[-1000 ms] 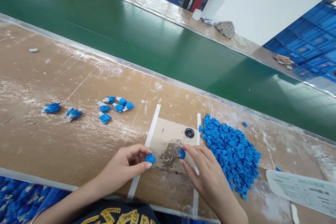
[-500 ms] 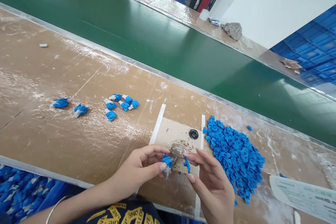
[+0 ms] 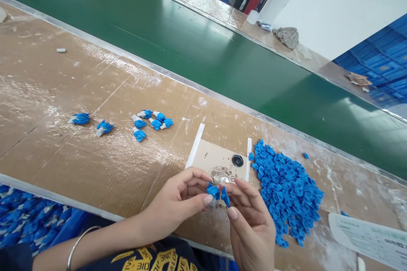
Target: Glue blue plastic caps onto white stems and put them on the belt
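Note:
My left hand (image 3: 187,197) pinches a blue-and-white plastic piece (image 3: 213,192) between thumb and fingers. Right beside it, my right hand (image 3: 251,220) holds a small blue plastic part (image 3: 225,197) on edge at its fingertips. The two pieces are very close; whether they touch I cannot tell. Beneath the hands lies a beige board (image 3: 211,152) with a clear wet-looking patch (image 3: 221,174) and a round black cap (image 3: 238,160) on it. A heap of small blue parts (image 3: 289,190) is to the right of my right hand.
Several blue-and-white pieces (image 3: 139,123) lie on the brown tabletop (image 3: 79,152) to the left. A blue bin (image 3: 68,230) of similar pieces stands below the table edge at lower left. A green conveyor belt (image 3: 178,46) runs behind. A printed white sheet (image 3: 365,237) lies at right.
My two hands have come closer together, bringing the small blue part up next to the blue-and-white piece. The view has shifted slightly.

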`<state>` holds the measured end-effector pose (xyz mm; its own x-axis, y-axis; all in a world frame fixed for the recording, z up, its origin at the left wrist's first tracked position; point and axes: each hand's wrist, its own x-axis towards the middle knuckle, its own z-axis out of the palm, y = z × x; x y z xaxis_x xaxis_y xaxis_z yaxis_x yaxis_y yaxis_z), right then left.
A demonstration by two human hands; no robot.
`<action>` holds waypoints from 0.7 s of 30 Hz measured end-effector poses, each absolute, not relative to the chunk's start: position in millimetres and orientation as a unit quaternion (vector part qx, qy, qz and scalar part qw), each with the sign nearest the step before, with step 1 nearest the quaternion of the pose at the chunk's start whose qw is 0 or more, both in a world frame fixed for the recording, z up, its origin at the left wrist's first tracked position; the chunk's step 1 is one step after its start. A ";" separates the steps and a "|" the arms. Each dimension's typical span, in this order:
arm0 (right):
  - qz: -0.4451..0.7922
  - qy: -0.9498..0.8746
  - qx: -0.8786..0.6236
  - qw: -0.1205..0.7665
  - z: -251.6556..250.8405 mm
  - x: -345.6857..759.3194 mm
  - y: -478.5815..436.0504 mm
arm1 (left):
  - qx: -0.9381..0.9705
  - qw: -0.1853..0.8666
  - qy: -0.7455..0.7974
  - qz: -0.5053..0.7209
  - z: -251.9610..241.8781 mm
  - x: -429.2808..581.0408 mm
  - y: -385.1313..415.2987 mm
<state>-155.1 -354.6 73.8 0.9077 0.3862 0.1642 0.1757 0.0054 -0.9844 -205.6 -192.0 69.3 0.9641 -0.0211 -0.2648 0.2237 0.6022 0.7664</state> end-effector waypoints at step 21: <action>-0.187 -0.227 -0.915 0.278 55.8 -167.9 -420.9 | 0.652 0.723 0.224 -0.041 69.1 -216.6 -137.6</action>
